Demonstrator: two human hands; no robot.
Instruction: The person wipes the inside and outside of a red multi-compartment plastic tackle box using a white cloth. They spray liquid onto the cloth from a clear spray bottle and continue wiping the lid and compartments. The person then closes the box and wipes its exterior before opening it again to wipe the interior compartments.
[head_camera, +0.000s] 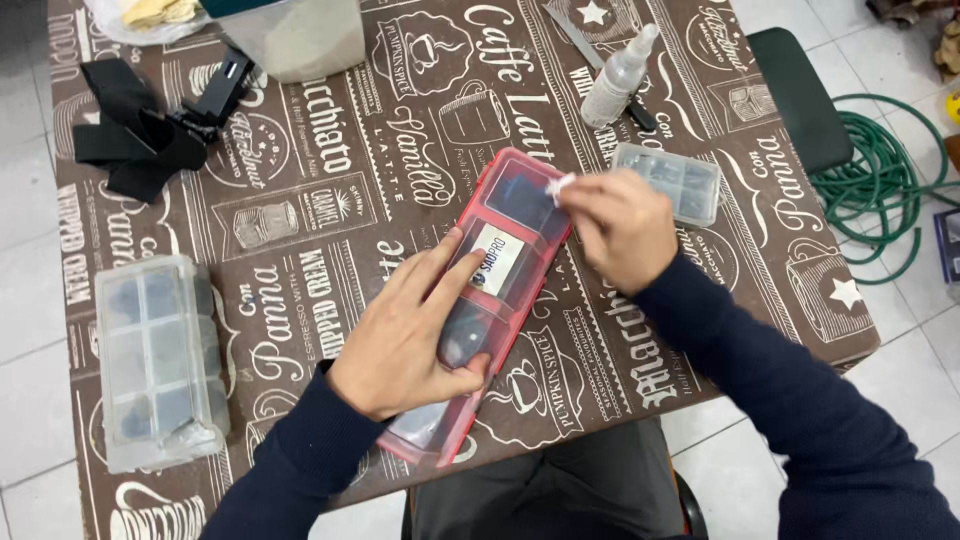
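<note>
While one red case lies in the table's middle, two clear boxes sit apart: one far left of the case, one right. Left hand presses flat on the case, fingers spread. Right hand pinches a small white piece at the case's far end, near a spray bottle.

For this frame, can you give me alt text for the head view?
A person's left hand steadies a long red-rimmed clear case on a brown patterned tablecloth, while the right hand presses a small white wipe to its lid. A clear compartment box lies left, a smaller one and a spray bottle behind.
</note>
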